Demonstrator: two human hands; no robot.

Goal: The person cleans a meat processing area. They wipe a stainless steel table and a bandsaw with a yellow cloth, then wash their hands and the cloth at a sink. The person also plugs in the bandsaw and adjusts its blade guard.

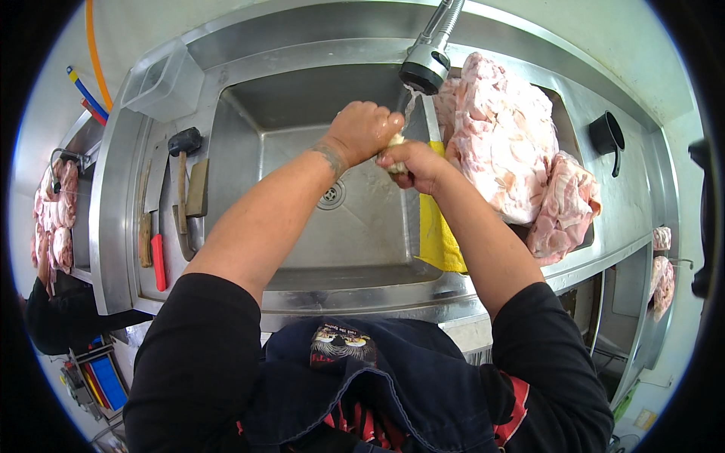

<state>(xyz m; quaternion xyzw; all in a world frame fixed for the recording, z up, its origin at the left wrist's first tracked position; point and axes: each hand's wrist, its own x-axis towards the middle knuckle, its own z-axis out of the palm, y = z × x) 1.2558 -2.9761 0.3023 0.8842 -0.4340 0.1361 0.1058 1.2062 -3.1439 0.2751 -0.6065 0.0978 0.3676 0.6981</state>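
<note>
Over the steel sink (302, 226), my left hand (365, 132) and my right hand (419, 164) meet, both closed around a small pale, cream-coloured piece (396, 143). Most of it is hidden by my fingers, so its kind cannot be told. Water (410, 102) runs from the spray tap head (424, 68) onto my hands. Just right of my right hand, a yellow cloth (440, 241) hangs over the sink divider. A large pile of raw, pale pink meat (502, 143) fills the basin beyond it, with a smaller piece (566, 204) at its near right.
Left of the sink lie a black-headed mallet (183, 141), a cleaver (198, 189), a red-handled knife (158, 260) and other tools. A clear plastic tub (165, 81) stands behind them. A black handled cup (606, 134) sits far right. At far left, a co-worker's dark sleeve (45, 313) shows near more meat (57, 200).
</note>
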